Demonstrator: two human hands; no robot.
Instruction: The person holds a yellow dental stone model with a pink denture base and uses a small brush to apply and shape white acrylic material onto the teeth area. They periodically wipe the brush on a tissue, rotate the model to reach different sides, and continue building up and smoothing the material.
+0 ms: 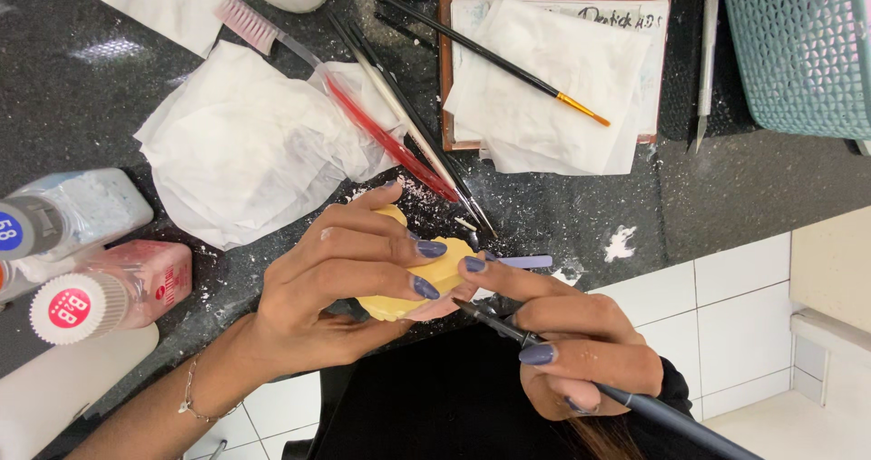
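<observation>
Left hand (340, 278) clasps yellow cast (426, 283), right hand (581, 342) grips brush (635, 401); pink bottle (113, 288) beside.

The dark countertop (744, 197) is crowded. Crumpled white tissue (245, 151) fills the space left of centre, with brushes (408, 124) lying across its right edge. Bottles (91, 260) block the far left. A brown board (553, 70) stacked with tissues sits at top centre; a teal basket (803, 47) closes the top right corner. Bare counter lies right of the hands, below the basket.

Two capped bottles (68, 215) (109, 292) left, perhaps powder.
</observation>
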